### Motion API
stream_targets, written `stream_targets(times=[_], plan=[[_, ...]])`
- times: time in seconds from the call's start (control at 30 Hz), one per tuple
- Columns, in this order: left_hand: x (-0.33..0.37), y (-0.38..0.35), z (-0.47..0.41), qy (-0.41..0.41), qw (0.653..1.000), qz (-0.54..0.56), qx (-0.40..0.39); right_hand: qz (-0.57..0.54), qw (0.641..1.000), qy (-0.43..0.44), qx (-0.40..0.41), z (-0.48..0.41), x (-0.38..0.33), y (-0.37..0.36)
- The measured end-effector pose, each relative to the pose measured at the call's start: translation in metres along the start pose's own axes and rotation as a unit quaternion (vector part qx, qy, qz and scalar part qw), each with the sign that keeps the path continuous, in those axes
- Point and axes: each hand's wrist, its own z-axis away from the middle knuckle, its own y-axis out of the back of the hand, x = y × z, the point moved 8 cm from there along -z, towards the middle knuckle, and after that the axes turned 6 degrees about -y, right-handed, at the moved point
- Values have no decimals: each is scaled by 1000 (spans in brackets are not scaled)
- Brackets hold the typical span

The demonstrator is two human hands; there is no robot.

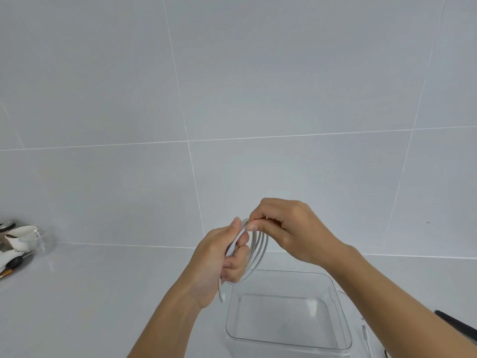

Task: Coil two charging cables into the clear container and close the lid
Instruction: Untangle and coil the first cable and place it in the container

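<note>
A white charging cable (259,250), wound into several loops, is held in the air above the far left corner of the clear container (344,332). My left hand (219,262) grips the loops from the left, and one plug end hangs down below its palm. My right hand (286,228) pinches the top of the coil from the right. The container stands open and empty on the white counter, with no lid on it. A second white cable (364,332) shows partly on the counter just right of the container, behind my right forearm.
A grey tiled wall rises behind the counter. At the far left stand a white cup (22,237), a glass (46,240) and some utensils. A dark object (456,324) lies at the right edge, partly cut off.
</note>
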Motion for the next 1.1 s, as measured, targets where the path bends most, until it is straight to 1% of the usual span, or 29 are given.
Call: stream_targets(times=[0.2, 0.3, 0.4, 0.5, 0.63, 0.7, 0.77, 0.83, 0.87, 0.9, 0.93, 0.97, 1.0, 1.07, 1.1], plan=[[-1, 3, 5, 4, 999, 32, -1, -10, 998, -54, 24, -2, 16, 10], [0, 9, 7, 4, 998, 67, 3, -6, 995, -86, 58, -2, 31, 25], [2, 8, 10, 6, 998, 52, -22, 20, 989, -119, 86, -6, 46, 40], [0, 4, 11, 10, 999, 20, -37, 46, 986, -118, 112, -11, 47, 53], [3, 5, 8, -2, 999, 43, -25, 43, 984, -127, 120, -13, 51, 55], [5, 11, 7, -9, 998, 68, -6, 21, 981, -147, 123, -10, 59, 54], [7, 16, 8, -16, 994, 110, 9, -33, 974, -181, 130, -5, 72, 57], [10, 23, 11, -15, 985, 170, 4, -83, 962, -223, 134, 0, 88, 59], [12, 27, 11, -17, 977, 211, -13, -97, 957, -240, 135, 2, 96, 60], [15, 30, 10, -26, 965, 256, -46, -99, 953, -251, 137, 5, 104, 61], [21, 31, 9, -40, 945, 310, -99, -96, 951, -258, 142, 7, 111, 62], [28, 30, 10, -45, 916, 365, -158, -93, 949, -263, 149, 10, 117, 64], [32, 33, 10, -47, 897, 401, -180, -91, 947, -265, 155, 12, 121, 65], [29, 47, 10, -48, 899, 409, -150, -87, 949, -260, 158, 15, 125, 64], [30, 52, 8, -56, 897, 410, -154, -78, 951, -254, 155, 15, 126, 62]])
